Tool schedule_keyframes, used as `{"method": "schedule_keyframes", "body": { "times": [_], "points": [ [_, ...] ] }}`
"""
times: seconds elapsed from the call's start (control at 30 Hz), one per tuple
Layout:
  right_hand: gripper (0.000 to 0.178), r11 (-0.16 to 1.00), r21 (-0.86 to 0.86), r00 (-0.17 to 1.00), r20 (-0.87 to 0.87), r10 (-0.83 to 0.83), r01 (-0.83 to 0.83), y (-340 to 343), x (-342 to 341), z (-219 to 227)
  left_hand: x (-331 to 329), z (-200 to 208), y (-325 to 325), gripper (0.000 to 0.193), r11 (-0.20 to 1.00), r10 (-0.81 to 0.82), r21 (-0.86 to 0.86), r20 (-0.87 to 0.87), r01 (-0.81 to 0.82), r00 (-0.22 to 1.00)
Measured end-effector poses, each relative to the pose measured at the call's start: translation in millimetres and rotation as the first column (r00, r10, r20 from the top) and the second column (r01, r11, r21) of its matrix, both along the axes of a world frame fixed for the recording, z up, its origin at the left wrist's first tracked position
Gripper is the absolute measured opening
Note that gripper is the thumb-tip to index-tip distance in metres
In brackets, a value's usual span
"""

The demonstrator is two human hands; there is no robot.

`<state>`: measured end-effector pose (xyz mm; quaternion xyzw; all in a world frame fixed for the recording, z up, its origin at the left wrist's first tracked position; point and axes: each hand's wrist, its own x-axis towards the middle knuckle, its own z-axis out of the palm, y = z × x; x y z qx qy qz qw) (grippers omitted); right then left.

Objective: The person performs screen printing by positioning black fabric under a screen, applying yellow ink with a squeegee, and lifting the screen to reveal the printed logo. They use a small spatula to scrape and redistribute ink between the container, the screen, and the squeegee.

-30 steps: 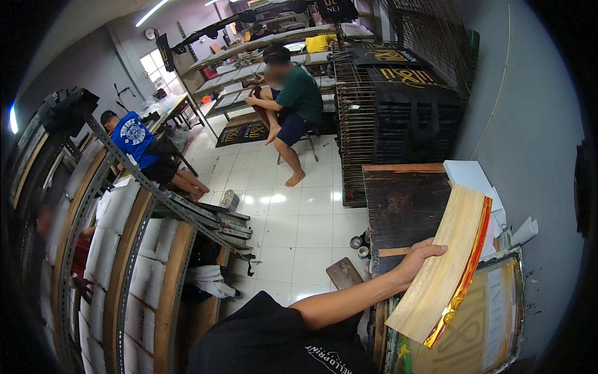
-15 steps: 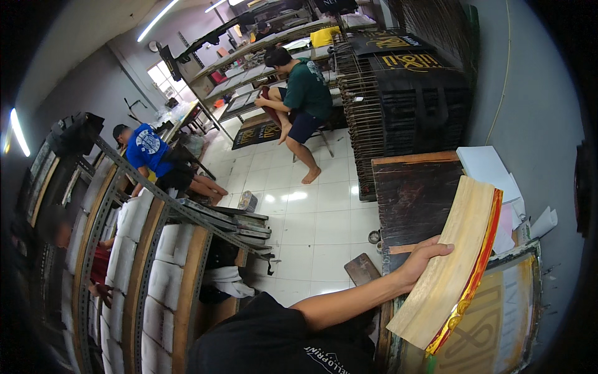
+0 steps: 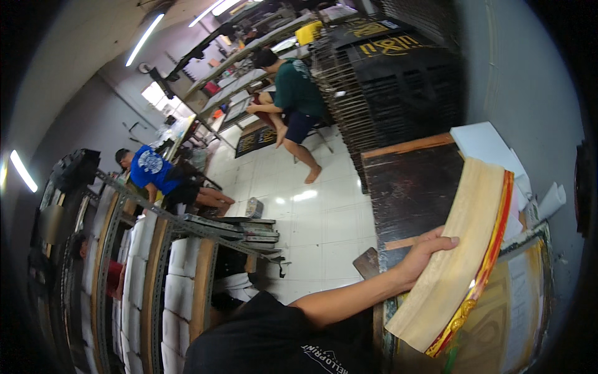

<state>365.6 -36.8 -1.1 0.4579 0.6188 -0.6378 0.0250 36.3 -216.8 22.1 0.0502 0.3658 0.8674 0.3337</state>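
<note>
My left hand [image 3: 430, 254] grips a thick, curved block of cream paper [image 3: 455, 249] with a shiny red and gold cover along its right side. The thumb lies on the pale page-edge face, while the other fingers are mostly hidden by the block. My bare forearm reaches rightward out of a black sleeve. The block is tilted above a framed printing screen [image 3: 517, 299] with a yellowish mesh. My right hand is not visible.
Behind the block stands a dark board [image 3: 408, 193] beside white sheets [image 3: 483, 140]. A metal rack [image 3: 159, 274] with white wrapped bundles fills the left. One person [image 3: 296, 93] sits ahead; another, in blue [image 3: 152, 168], is farther left. Black printed bags [image 3: 398, 81] lie on a wire rack.
My view has tilted and shifted a little, so the room sits differently in the picture. The block stays in my left hand, at a nearly unchanged place and angle.
</note>
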Motion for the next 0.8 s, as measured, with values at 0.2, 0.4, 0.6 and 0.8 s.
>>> {"method": "schedule_keyframes", "body": {
  "times": [0.2, 0.4, 0.6, 0.8],
  "points": [
    [0.032, 0.986, 0.034, 0.982, -0.094, -0.161, 0.165, -1, 12, -8, 3, 1, 10, 0.050, 0.998, -0.059, 0.039, 0.003, 0.058, 0.998],
    [0.022, 0.942, 0.249, 0.949, -0.276, -0.153, 0.224, -22, 47, -8, 15, 2, 28, 0.048, 0.981, -0.164, 0.107, 0.036, 0.159, 0.986],
    [0.024, 0.921, 0.261, 0.914, -0.361, -0.186, 0.290, -57, 63, -7, 35, -5, 43, 0.039, 0.981, -0.126, -0.142, 0.069, 0.134, 0.990],
    [0.027, 0.910, 0.021, 0.799, -0.487, -0.352, 0.413, -91, 61, 15, 50, -10, 56, 0.052, 0.950, -0.308, -0.021, 0.110, 0.312, 0.945]
  ]
}}
